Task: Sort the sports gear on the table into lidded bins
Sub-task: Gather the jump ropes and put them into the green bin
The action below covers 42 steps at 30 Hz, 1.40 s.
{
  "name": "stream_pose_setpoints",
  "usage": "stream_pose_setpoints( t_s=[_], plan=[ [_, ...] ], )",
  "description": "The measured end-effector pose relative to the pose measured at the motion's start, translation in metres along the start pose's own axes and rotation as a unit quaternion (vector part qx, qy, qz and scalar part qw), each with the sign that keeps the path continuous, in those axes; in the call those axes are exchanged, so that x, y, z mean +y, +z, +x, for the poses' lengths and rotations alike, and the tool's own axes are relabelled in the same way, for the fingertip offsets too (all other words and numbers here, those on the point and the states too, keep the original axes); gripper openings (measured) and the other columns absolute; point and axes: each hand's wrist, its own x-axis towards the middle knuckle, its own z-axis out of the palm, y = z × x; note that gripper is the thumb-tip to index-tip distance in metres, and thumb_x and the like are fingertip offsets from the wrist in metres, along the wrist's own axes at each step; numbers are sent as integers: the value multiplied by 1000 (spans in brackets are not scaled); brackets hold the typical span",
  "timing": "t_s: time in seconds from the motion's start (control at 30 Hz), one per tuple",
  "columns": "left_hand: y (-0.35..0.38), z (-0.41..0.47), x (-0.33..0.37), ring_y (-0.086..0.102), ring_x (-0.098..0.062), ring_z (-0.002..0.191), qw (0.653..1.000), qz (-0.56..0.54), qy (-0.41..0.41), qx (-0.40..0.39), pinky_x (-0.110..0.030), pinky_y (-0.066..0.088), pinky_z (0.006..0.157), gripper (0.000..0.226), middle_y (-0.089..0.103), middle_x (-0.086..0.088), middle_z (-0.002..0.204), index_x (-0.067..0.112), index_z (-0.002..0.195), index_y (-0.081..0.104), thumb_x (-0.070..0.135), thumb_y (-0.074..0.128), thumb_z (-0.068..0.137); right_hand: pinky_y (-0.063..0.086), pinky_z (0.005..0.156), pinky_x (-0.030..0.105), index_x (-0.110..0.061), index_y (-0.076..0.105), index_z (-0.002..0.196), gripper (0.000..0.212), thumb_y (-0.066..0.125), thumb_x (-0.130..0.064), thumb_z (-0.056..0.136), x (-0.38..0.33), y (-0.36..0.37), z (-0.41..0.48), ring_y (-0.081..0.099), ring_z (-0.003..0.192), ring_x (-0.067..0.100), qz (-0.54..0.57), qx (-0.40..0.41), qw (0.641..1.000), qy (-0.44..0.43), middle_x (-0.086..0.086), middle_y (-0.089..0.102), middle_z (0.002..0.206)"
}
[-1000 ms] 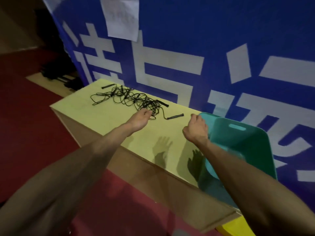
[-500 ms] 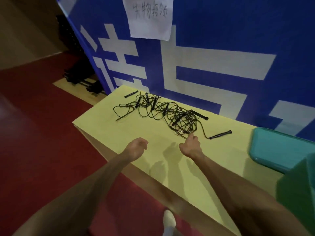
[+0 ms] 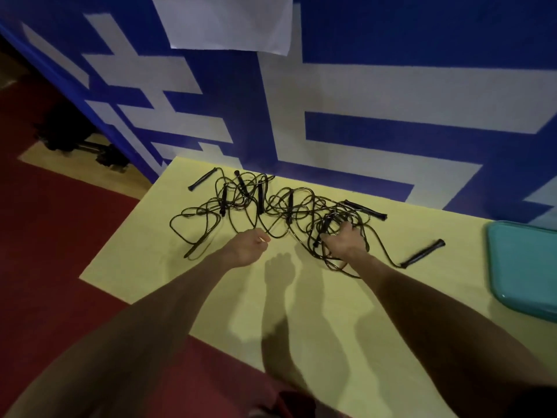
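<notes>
The right hand (image 3: 346, 241) has reached forward and now grabs the right end of the tangled ropes (image 3: 271, 203) on the table (image 3: 150, 267). The left hand (image 3: 247, 247) waits just beside them, loosely curled and empty. I think lifting the ropes to the bin (image 3: 524, 267) comes next.
</notes>
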Motion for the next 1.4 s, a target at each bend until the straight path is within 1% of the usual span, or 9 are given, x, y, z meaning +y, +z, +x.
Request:
stream_pose_setpoints(
  t_s=[0.13, 0.3, 0.5, 0.7, 0.83, 0.97, 1.07, 1.27, 1.4],
  plan=[
    [-16, 44, -13, 55, -16, 87, 999, 10, 32, -35, -23, 40, 69, 28, 63, -10, 122, 15, 122, 58, 20, 46, 97, 24, 115, 55, -15, 14, 153, 84, 56, -50, 90, -6, 15, 19, 14, 145, 39, -50, -3, 997, 52, 18, 10, 159],
    [-44, 107, -44, 58, -22, 108, 993, 28, 75, -84, -26, 43, 84, 31, 60, -7, 127, 15, 127, 54, 20, 44, 98, 16, 114, 63, -14, 10, 153, 93, 50, -65, 86, -28, 67, 42, 3, 146, 43, -107, 5, 985, 139, 19, 6, 160],
    [-111, 170, -109, 56, -18, 109, 994, -25, 55, -95, -28, 44, 90, 31, 57, -4, 128, 16, 128, 53, 20, 46, 98, 18, 116, 53, -12, 22, 149, 74, 54, -45, 92, -113, 121, 62, 10, 144, 41, -34, 18, 979, 201, 20, 16, 156],
    [-173, 235, -154, 57, -23, 110, 995, -91, 24, -40, -29, 44, 90, 30, 59, -7, 127, 17, 124, 56, 16, 45, 97, 19, 114, 56, -9, 16, 149, 75, 51, -46, 93, -168, 163, 87, 9, 143, 43, -58, 27, 971, 229, 22, 15, 156],
    [-187, 274, -167, 53, -29, 120, 994, -107, 6, 3, -36, 44, 100, 46, 50, -11, 139, 16, 142, 38, 21, 48, 97, 25, 111, 55, -8, 18, 147, 75, 48, -51, 93, -177, 172, 99, 22, 139, 42, -87, 20, 972, 218, 20, 26, 150],
    [-193, 313, -171, 29, -33, 141, 995, -55, -19, 82, -47, 26, 115, 69, 24, -12, 156, 15, 151, 15, 33, 51, 95, 45, 97, 47, -14, 26, 145, 68, 52, -45, 91, -163, 154, 121, 45, 126, 38, -163, -25, 972, 165, 18, 39, 141],
    [-195, 342, -179, 20, -33, 144, 994, 5, -67, 91, -52, 13, 118, 68, 19, -13, 157, 12, 150, 20, 34, 52, 94, 52, 88, 38, -9, 35, 137, 50, 46, -36, 96, -168, 136, 128, 58, 112, 33, -210, -45, 965, 151, 18, 51, 128],
    [-190, 336, -206, 47, -40, 117, 996, -23, -74, 49, -42, 38, 97, 43, 51, -22, 127, 6, 123, 51, 21, 59, 83, 47, 95, 44, -15, 20, 148, 56, 39, -36, 100, -170, 134, 124, 50, 123, 38, -241, -33, 962, 123, 23, 29, 147],
    [-158, 300, -201, 34, -33, 127, 999, 9, -44, -19, -38, 33, 103, 67, 35, -14, 137, 15, 138, 39, 22, 69, 78, 48, 95, 41, -17, 23, 148, 55, 43, -32, 99, -169, 135, 125, 52, 119, 35, -220, -15, 968, 117, 21, 32, 144]
  ],
)
